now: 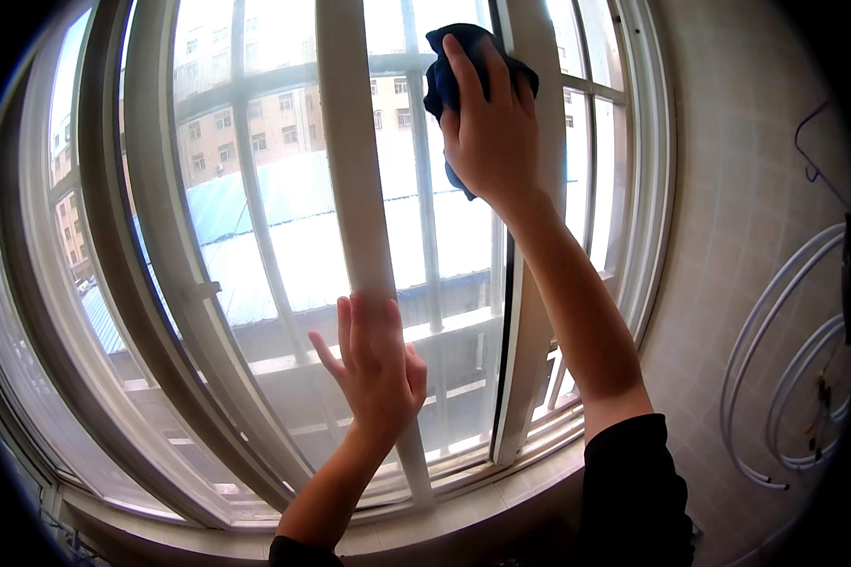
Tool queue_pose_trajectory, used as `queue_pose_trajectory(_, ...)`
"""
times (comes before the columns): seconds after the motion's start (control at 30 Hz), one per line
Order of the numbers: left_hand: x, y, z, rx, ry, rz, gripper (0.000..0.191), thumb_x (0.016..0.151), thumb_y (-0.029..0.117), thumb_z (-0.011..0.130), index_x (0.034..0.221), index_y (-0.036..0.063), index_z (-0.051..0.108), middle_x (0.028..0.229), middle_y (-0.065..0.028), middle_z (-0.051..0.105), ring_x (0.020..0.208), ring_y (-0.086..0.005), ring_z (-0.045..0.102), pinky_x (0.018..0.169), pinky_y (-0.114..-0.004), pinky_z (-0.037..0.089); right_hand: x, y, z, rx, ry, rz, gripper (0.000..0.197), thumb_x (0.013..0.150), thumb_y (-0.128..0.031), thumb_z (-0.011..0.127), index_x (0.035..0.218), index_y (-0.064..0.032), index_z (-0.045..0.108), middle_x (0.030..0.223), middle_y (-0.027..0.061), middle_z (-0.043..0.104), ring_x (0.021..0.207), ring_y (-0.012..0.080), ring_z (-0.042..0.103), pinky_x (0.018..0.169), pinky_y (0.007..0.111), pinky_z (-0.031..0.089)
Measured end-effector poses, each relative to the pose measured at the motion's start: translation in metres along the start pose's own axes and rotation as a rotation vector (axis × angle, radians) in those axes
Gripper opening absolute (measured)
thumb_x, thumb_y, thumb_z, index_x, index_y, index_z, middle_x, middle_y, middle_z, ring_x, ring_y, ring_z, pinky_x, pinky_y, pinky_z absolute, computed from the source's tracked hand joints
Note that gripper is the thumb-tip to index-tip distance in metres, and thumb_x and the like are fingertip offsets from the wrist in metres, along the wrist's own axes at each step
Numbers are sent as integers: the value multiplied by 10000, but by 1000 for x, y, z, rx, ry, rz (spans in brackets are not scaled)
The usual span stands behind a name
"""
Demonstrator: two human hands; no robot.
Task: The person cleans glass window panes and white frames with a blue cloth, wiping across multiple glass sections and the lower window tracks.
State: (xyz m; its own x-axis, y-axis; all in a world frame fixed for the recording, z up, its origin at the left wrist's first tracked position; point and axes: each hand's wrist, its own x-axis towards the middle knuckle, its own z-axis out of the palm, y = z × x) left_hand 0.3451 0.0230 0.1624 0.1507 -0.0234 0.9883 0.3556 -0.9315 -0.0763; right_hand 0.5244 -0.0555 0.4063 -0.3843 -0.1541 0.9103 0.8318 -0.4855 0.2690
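Observation:
With my right hand (pixel 493 135) I press a dark blue cloth (pixel 440 85) against the upper part of the window, by the right edge of the pane. The cloth bunches above my fingertips, and a fold of it hangs below my palm. My left hand (pixel 379 365) lies flat on a white window frame upright (pixel 358 177), lower down, with its fingers spread and nothing in it. Between the two hands is a glass pane (pixel 397 234) that looks hazy.
More sliding window frames (pixel 159 212) stand to the left, one with a small latch (pixel 202 290). Bars, a light blue roof (pixel 262 198) and buildings show outside. A tiled sill (pixel 468 500) runs below. Coiled white hoses (pixel 741 340) and a purple wire hanger (pixel 798 131) hang by the tiled wall (pixel 716 198).

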Motion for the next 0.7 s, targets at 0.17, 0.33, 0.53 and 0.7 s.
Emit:
queue_pose_trajectory(0.17,-9,-6,0,5,-13,-22,844,833,107,577,1629,120,299,1674,-237,238,1560,-440,222,1203,-736,9,108,9,44,215,-147,169,596,895,-74,617,1480,-118,509,1558,233,408,1387,480,446,1114,518,453)
queue_pose_trajectory(0.33,-10,4,1,-44,-39,-31,833,843,141,598,1625,140,312,1659,-242,272,1551,-441,244,1192,-759,25,196,46,99,277,114,40,493,959,-144,555,1451,-131,524,1510,229,478,1300,432,545,1066,496,484)
queue_pose_trajectory(0.53,-11,2,-2,-41,-104,-59,819,842,165,629,1610,139,346,1642,-249,303,1548,-436,253,1194,-754,19,263,47,115,222,-7,160,494,1026,-322,503,1481,-128,496,1485,273,498,1218,462,604,1043,518,503)
queue_pose_trajectory(0.7,-10,1,1,-59,-89,-58,796,845,166,630,1597,132,372,1639,-252,307,1548,-437,253,1194,-751,10,273,49,130,158,86,126,532,1017,-398,517,1480,-136,506,1475,284,505,1217,453,608,1041,516,502)
